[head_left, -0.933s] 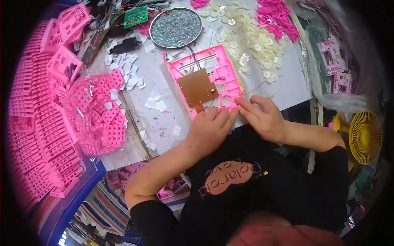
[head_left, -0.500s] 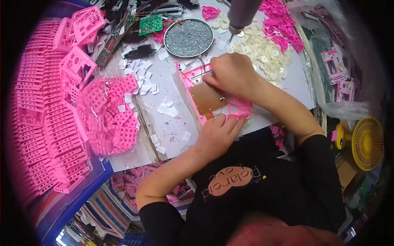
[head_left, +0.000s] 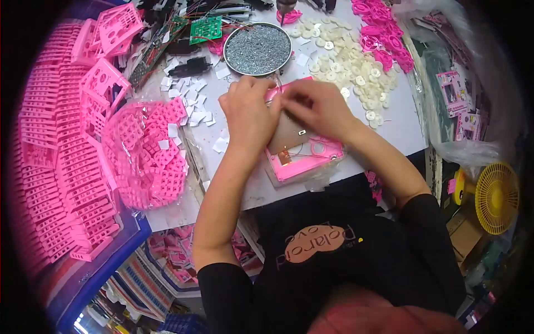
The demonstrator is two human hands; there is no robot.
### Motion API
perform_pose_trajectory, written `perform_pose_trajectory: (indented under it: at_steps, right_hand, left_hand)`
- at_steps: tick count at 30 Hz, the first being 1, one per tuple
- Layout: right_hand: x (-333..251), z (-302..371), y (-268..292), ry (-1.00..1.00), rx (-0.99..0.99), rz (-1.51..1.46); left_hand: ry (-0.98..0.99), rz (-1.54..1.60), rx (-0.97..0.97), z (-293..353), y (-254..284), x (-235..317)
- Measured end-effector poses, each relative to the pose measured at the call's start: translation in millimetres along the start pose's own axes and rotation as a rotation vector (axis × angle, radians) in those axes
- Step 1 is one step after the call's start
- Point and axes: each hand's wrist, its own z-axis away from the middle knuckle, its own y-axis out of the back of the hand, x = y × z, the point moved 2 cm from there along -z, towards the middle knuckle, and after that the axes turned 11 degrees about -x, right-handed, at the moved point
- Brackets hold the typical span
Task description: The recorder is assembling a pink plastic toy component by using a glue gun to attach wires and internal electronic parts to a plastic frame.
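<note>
Pink casing (head_left: 303,168) partly under hands (head_left: 248,116), jutting out nearside; hands close together, grip unclear.

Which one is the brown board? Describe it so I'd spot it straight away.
On the white worktop, find the open pink case under the left hand and right hand. Inside lies a flat board, partly covered; its brown face sets it apart from the green circuit board farther back.
</note>
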Motion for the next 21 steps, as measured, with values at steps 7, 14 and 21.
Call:
perform_pose_trajectory:
  at_steps: [7, 14, 21]
  right_hand:
    - [11, -13, 40, 0.493, -0.637, 0.098]
    - [35, -54, 23, 0.304, -0.157, 0.154]
    - [27, -48, 34, 0.242, -0.158, 0.208]
  left_hand:
    - [0.090, 0.200, -0.028, -4, -4, -13]
    - [-0.129, 0.070, 0.226, 4, -3, 0]
    - [-0.027, 0.367, 0.147, 10, 0, -10]
